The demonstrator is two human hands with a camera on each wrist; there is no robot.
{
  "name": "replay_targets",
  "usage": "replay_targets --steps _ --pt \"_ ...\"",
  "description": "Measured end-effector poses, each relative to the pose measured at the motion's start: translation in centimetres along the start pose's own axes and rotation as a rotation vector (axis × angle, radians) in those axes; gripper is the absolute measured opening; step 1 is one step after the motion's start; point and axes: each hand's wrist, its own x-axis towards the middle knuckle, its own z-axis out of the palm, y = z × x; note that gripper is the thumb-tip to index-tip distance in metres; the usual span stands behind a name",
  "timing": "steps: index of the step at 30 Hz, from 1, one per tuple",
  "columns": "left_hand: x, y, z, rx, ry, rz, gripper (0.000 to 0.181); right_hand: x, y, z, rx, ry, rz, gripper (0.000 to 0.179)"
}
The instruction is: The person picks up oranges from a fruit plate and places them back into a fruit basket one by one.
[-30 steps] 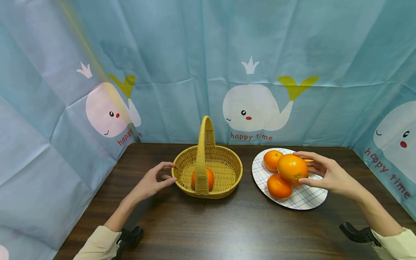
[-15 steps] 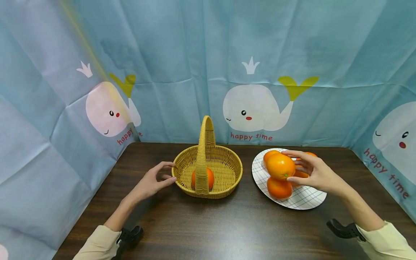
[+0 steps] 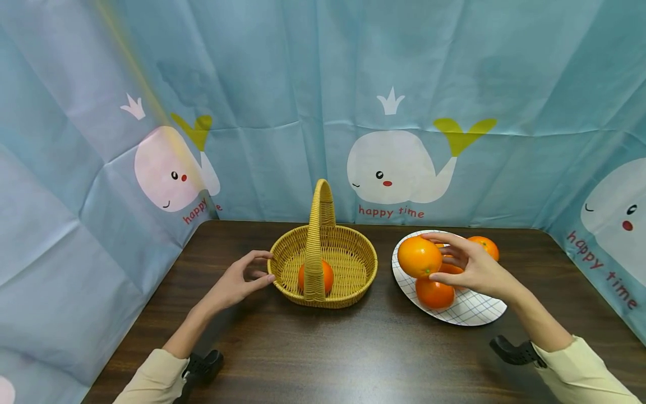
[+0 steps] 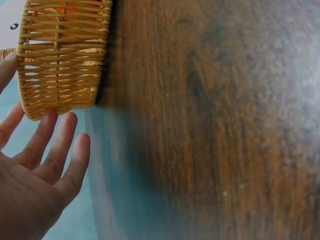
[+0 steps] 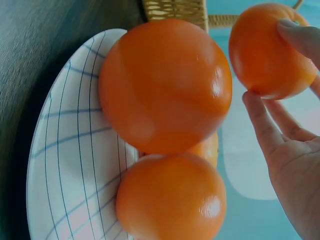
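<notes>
My right hand (image 3: 474,269) holds an orange (image 3: 419,257) between thumb and fingers, over the left part of a white plate (image 3: 471,311) with blue lines. In the right wrist view this orange (image 5: 270,52) is raised apart from the fruit on the plate. My left hand (image 3: 239,282) touches the left rim of a yellow wicker basket (image 3: 353,264) with its fingertips and thumb. Its fingers (image 4: 60,145) are spread and only slightly bent in the left wrist view. One orange fruit (image 3: 325,276) lies inside the basket, partly behind the tall handle (image 3: 314,247).
Several orange fruits remain on the plate, one (image 3: 435,294) at its front and another (image 3: 485,247) at its back right; others are partly hidden by my right hand. The dark wooden table (image 3: 353,348) ends at a blue whale-print curtain (image 3: 282,112).
My right hand has carried the orange leftward across the plate, uncovering fruit at the back right. The left hand and the basket have stayed where they were.
</notes>
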Motion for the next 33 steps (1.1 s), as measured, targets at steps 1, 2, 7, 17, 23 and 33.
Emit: replay_targets --steps 1,2,7,17,23,33 --pt "0.0 0.0 0.0 0.002 0.001 -0.001 0.053 0.2 0.0 0.1 0.003 -0.002 -0.006 0.077" --pt "0.0 0.1 0.0 0.002 0.001 -0.002 0.053 0.3 0.0 0.3 0.006 -0.004 -0.009 0.078" --pt "-0.1 0.2 0.0 0.003 0.003 0.005 0.051 0.9 0.0 1.0 0.031 -0.014 -0.034 0.077" --pt "-0.3 0.4 0.0 0.001 0.005 0.023 0.049 2.3 -0.1 2.9 0.096 -0.031 0.026 0.073" --pt "-0.2 0.2 0.0 -0.002 0.004 0.022 0.049 3.6 -0.1 4.3 0.102 -0.018 0.028 0.072" --pt "-0.3 0.5 0.0 -0.015 -0.002 0.019 0.049 4.9 0.0 6.1 0.087 -0.002 -0.011 0.072"
